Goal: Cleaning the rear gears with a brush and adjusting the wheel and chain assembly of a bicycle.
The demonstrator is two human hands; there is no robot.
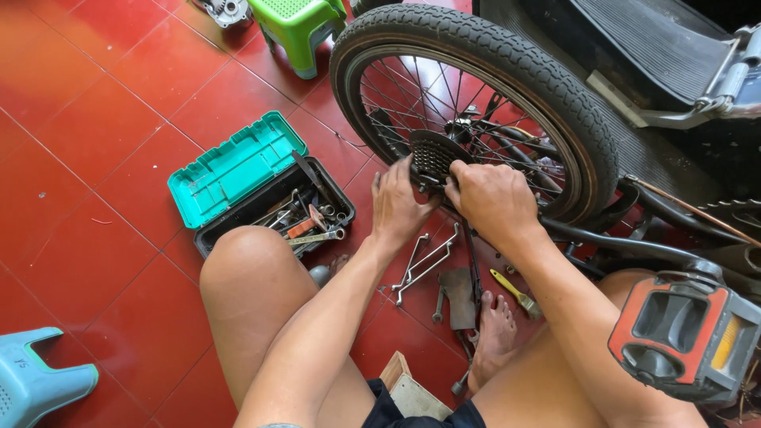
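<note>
— Down at the hub of the rear wheel (pixel 476 103), that's where we've got both hands right now. Our left hand (pixel 396 208) is spread flat, fingers open, pressed against the near left edge of the sprocket cluster (pixel 432 158), gripping nothing, more bracing it.

— And our right hand (pixel 493 198)?

— Curled over the near right side of the cluster, knuckles up. We can't tell whether those fingers pinch anything underneath; they're hidden. The cluster itself sits at the wheel's centre, dark against the spokes, just beyond both hands.

— Wheel's upright, tyre on the red tiled floor (pixel 95 158), so the hub sits at our reach while we crouch.

— Right, and we'd guess that's why the kit is fanned out close. Open toolbox (pixel 273 210) with its teal lid thrown back lies to the left, beside our knee, tools exposed. Between our legs, spanners (pixel 424 261) lie on the floor, and a yellow-handled brush (pixel 515 293) near our bare foot (pixel 495 337).

— Anything nearer us?

— A red and black pedal (pixel 686 337) looms at near right. Green stool (pixel 297 24) far off, blue stool (pixel 36 380) near left.
</note>
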